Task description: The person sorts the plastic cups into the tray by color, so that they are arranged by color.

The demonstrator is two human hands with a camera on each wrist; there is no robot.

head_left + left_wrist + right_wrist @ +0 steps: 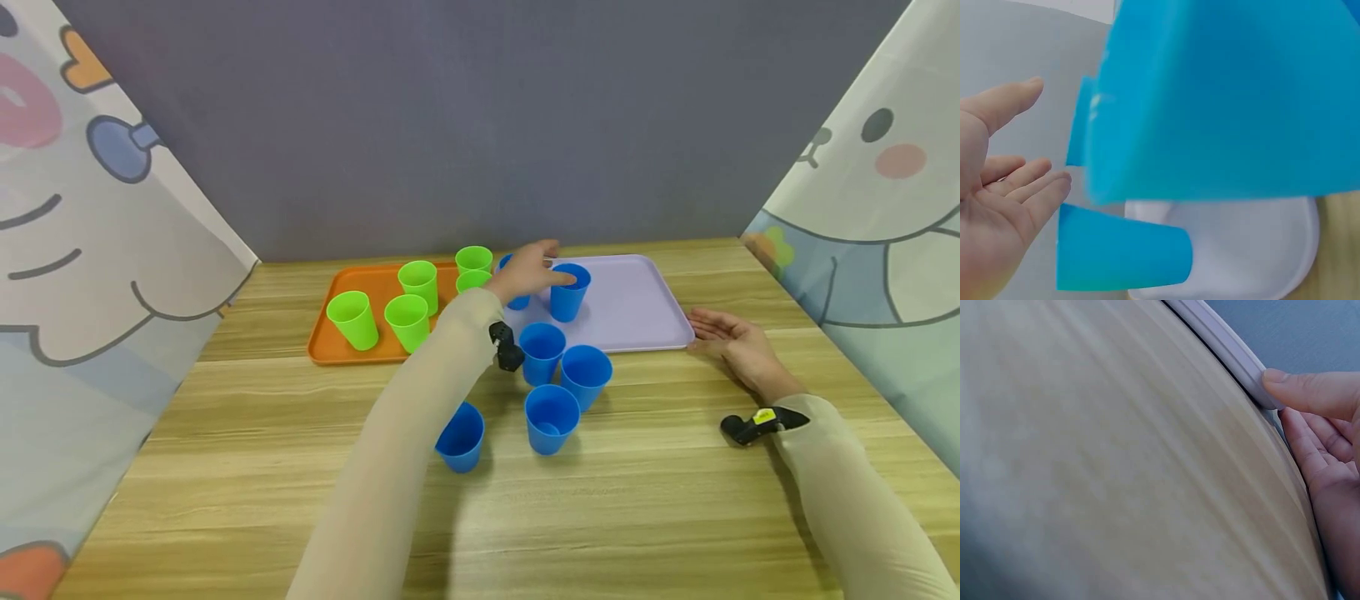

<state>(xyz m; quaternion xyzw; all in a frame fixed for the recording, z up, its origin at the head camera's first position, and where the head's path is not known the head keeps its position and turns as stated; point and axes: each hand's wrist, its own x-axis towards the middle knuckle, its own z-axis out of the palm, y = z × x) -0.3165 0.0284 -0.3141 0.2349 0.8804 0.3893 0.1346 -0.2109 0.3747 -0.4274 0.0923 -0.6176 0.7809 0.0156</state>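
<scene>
Woodgrain desk [300,500] carries two flat plastic trays side by side, an orange one [330,342] with five lime-green plastic cups and a lilac one [637,300] whose near right corner the right hand [731,342] steadies, fingers relaxed and straight, thumb tip against the rim; the left hand [528,271] hovers with fingers apart beside the upright blue plastic cup [570,292] standing on the lilac tray, seemingly not gripping it. Another blue cup sits behind that hand, while four more stand on the desk just before the tray, crowding the forearm's path
</scene>
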